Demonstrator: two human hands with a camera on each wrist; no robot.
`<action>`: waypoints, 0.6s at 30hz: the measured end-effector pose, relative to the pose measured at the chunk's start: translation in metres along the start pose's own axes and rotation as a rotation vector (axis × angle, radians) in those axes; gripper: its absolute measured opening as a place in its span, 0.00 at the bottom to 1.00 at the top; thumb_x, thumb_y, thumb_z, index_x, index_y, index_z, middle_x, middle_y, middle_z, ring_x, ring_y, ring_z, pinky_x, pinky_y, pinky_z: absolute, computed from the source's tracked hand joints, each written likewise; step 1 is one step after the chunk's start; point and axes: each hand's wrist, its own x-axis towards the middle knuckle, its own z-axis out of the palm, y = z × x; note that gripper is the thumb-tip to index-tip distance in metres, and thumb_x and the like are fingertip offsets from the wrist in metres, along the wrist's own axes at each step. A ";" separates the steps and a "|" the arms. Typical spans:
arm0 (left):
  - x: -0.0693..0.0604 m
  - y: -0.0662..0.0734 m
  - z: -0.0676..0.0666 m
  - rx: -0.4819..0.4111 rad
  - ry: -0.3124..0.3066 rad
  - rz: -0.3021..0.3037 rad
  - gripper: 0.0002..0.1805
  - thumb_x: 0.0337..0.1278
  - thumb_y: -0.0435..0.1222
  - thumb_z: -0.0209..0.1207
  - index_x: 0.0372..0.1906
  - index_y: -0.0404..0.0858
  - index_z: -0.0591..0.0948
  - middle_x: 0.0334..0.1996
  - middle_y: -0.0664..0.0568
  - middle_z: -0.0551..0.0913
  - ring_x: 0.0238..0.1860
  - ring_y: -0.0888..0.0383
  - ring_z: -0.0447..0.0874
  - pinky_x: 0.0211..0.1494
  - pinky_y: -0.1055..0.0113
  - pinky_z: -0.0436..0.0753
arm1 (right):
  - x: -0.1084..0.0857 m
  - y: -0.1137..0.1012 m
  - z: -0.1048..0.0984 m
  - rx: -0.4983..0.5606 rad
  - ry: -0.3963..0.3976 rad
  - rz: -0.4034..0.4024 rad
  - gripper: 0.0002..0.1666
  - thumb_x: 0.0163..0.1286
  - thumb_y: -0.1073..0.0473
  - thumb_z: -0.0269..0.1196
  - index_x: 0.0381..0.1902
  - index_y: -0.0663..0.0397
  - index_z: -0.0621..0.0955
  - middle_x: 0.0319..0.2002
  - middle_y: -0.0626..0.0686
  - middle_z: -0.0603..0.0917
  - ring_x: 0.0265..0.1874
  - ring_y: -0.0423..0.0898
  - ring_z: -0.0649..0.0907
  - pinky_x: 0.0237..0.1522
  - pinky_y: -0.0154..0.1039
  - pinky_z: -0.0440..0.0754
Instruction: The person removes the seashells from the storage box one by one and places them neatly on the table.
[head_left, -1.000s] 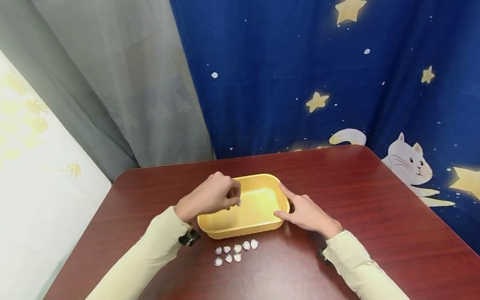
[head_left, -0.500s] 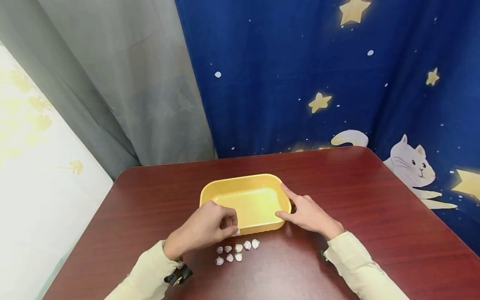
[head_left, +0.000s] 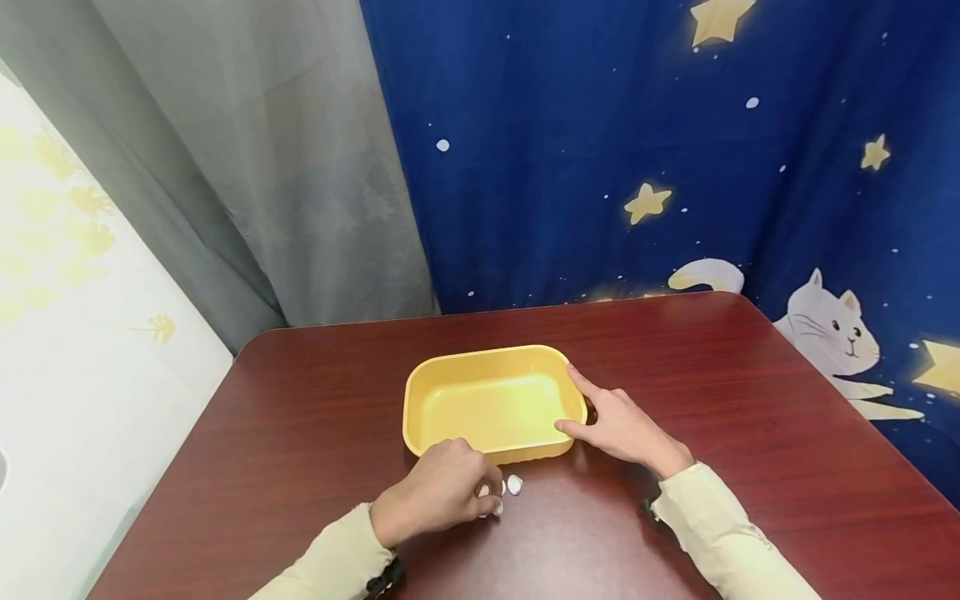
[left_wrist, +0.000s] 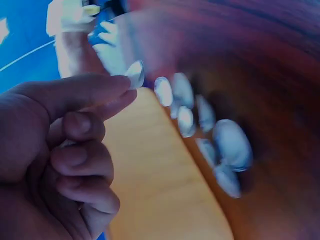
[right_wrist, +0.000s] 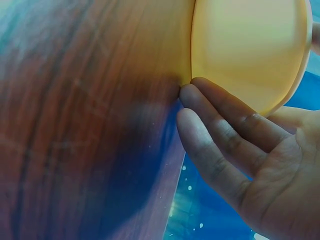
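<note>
Over the seashells on the table, my left hand pinches one small white seashell between thumb and fingertip, its other fingers curled in. Several more seashells lie close by on the tabletop, in front of the yellow plastic basin; in the head view most are covered by the left hand, with one seashell showing to its right. The basin shows a bare inside floor. At its right end my right hand grips the wall, thumb over the rim and fingers along the outside.
The dark red wooden table extends around the basin. Behind it hang a grey curtain and a blue curtain with stars and a cat. A white surface stands at the left.
My left hand has come from above the basin, over its front rim, down to the shells in front, still pinching the small shell. The right hand keeps its place on the basin.
</note>
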 end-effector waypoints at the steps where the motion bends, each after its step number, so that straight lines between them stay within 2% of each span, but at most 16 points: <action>1: 0.000 0.001 0.003 0.028 0.006 0.001 0.06 0.43 0.44 0.73 0.20 0.56 0.86 0.10 0.69 0.77 0.17 0.72 0.69 0.22 0.75 0.66 | 0.000 0.000 0.000 0.004 -0.005 0.000 0.57 0.61 0.37 0.68 0.79 0.53 0.58 0.27 0.46 0.83 0.29 0.40 0.77 0.37 0.35 0.75; 6: -0.001 0.004 0.014 0.121 0.038 0.013 0.06 0.42 0.45 0.74 0.20 0.56 0.87 0.11 0.69 0.79 0.15 0.70 0.70 0.19 0.72 0.68 | 0.001 0.000 0.000 0.003 -0.013 0.000 0.57 0.61 0.36 0.68 0.79 0.52 0.57 0.27 0.45 0.82 0.30 0.39 0.77 0.38 0.35 0.75; 12: -0.001 0.004 0.019 0.164 0.060 0.001 0.07 0.44 0.45 0.74 0.20 0.56 0.86 0.11 0.68 0.79 0.14 0.70 0.71 0.18 0.72 0.68 | 0.002 0.000 0.001 0.000 -0.009 -0.001 0.57 0.62 0.36 0.68 0.79 0.52 0.57 0.29 0.46 0.84 0.31 0.40 0.78 0.40 0.36 0.76; 18: 0.000 0.004 0.019 0.185 0.085 -0.017 0.08 0.45 0.43 0.73 0.19 0.56 0.85 0.11 0.67 0.79 0.14 0.68 0.70 0.17 0.71 0.67 | 0.002 0.000 -0.001 -0.013 0.012 -0.014 0.57 0.62 0.35 0.67 0.79 0.54 0.58 0.46 0.57 0.88 0.36 0.43 0.80 0.44 0.40 0.78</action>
